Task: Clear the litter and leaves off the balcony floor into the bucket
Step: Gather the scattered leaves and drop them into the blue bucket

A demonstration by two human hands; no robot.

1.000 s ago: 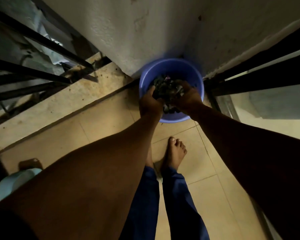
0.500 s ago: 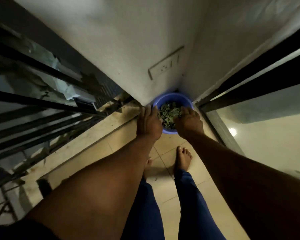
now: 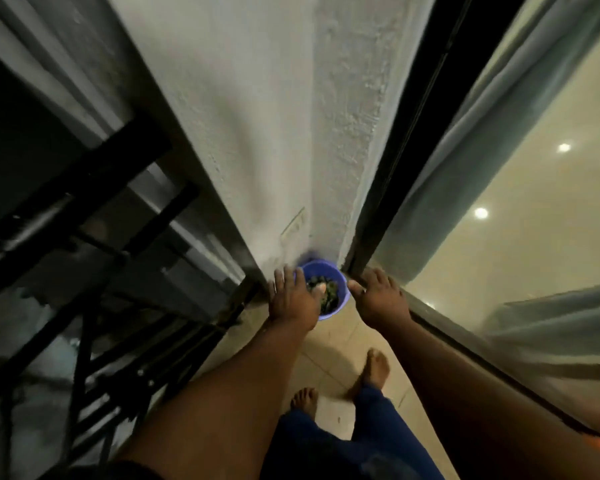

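Compared with the frame half a second earlier, the view stands higher and farther back, so the blue bucket appears smaller; both hands, then side by side over its near rim, are now spread apart. The left hand reaches forward with the arm extended, palm down, overlapping the bucket's left rim in the picture; whether it touches the rim cannot be told. Its grip is slack, fingers straight and splayed, holding nothing. The right hand is extended likewise, palm down, just right of the bucket and apart from it, fingers spread, its grip loose and empty. The bucket stands on the tiled floor in the far corner, against the white wall and beside the dark door frame. Green leaves and litter lie inside it. Two bare feet in blue trousers stand on the floor nearer the camera, and a black railing runs along the floor's left edge.
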